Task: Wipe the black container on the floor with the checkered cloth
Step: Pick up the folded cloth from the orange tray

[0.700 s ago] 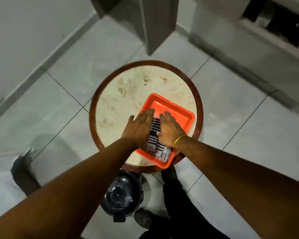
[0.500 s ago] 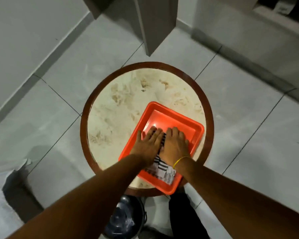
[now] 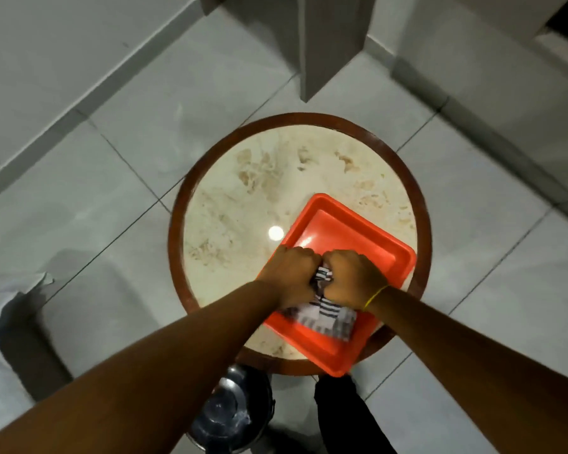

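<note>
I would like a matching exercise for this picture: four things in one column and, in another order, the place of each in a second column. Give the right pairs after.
Things:
1. checkered cloth
2. orange tray
3. black container
4. yellow band

Places:
A. on the floor, partly under the table's near edge
B. around the right wrist
C. in the tray, bunched in both hands
D. on the round table, at its near right side

Pairs: 1-C, 2-D, 3-A, 4-B
</note>
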Available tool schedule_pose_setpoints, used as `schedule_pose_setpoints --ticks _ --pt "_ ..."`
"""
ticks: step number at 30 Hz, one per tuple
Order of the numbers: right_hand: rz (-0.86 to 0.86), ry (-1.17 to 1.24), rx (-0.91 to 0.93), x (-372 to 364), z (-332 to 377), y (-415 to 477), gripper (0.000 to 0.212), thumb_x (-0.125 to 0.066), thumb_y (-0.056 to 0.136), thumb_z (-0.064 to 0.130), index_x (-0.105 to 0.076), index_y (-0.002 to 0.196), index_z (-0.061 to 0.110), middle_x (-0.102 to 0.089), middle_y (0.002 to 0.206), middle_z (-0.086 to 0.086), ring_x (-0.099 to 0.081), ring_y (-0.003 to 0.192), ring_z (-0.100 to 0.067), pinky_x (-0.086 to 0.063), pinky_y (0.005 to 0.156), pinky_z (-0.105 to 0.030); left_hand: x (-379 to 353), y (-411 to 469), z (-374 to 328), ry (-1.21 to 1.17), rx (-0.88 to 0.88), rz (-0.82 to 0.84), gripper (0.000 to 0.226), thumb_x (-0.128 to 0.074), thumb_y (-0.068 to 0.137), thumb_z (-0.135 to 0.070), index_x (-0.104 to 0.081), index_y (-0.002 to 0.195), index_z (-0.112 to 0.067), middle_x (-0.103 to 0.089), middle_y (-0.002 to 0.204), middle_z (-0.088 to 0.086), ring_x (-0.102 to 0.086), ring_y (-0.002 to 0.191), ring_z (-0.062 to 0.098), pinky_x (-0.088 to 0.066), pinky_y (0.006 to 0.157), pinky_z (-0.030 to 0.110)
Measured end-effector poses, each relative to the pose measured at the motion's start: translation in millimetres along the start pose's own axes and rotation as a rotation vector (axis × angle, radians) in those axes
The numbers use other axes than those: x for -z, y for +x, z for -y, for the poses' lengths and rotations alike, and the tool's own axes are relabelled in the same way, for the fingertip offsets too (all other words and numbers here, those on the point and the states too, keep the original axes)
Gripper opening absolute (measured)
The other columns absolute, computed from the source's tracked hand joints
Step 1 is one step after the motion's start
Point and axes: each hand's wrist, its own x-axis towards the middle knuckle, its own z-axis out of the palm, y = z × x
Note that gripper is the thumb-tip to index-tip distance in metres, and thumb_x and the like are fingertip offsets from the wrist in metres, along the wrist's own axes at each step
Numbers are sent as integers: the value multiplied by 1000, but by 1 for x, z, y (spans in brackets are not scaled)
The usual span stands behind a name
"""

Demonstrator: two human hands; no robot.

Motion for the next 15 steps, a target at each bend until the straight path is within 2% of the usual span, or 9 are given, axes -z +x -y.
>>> schedule_pose_setpoints --ticks 1,3,5,7,9,12,13,15 --pt "-4 -51 47 11 11 -5 27 -76 87 32 -69 104 13 -78 112 -17 -73 110 -46 -59 88 -48 7 -10 5 -57 -5 -38 19 -64 77 -29 -56 90 -17 -74 91 13 -68 86 42 -43 69 39" --pt "-8 -191 170 32 49 -12 41 -75 89 45 -66 116 16 -78 112 -15 -72 110 -45 -57 87 -48 23 -43 21 -138 19 -132 32 -61 80 -29 -59 107 -12 -74 86 20 -67 76 47 -46 60 41" --pt "-58 -318 300 50 91 -16 43 -54 90 48 -60 119 18 -78 106 -17 -73 103 -46 -49 74 -45 41 -80 38 -164 58 -239 42 -57 83 -26 -57 121 -9 -74 83 23 -65 73 48 -49 58 44" --pt "-113 -415 430 58 145 -20 53 -35 81 49 -57 118 18 -78 99 -20 -75 94 -48 -34 64 -41 56 -125 62 -172 138 -350 42 -59 86 -18 -56 126 -8 -75 87 23 -67 75 48 -54 63 48" --pt "-157 -466 525 55 200 -20 48 -40 81 44 -57 118 18 -78 95 -21 -74 88 -50 -31 64 -40 65 -171 89 -163 232 -486 42 -62 87 -16 -59 129 -10 -77 92 21 -71 79 47 -57 67 46" --pt "-212 -528 675 22 272 -9 39 -56 91 24 -58 129 20 -79 100 -20 -73 90 -50 -40 65 -44 62 -245 126 -155 376 -662 51 -49 89 -30 -63 135 -14 -80 105 16 -74 89 44 -60 74 47" --pt "-225 -533 720 6 293 -6 39 -59 92 20 -59 131 20 -79 103 -19 -74 93 -49 -45 67 -44 56 -267 137 -156 418 -724 51 -46 89 -29 -65 134 -14 -80 109 15 -75 92 44 -60 76 48" --pt "-214 -518 811 -42 335 -3 39 -59 94 16 -62 133 20 -80 110 -16 -74 99 -47 -51 73 -44 28 -312 161 -148 542 -798 44 -54 90 -17 -67 132 -14 -80 115 13 -75 96 43 -61 79 48"
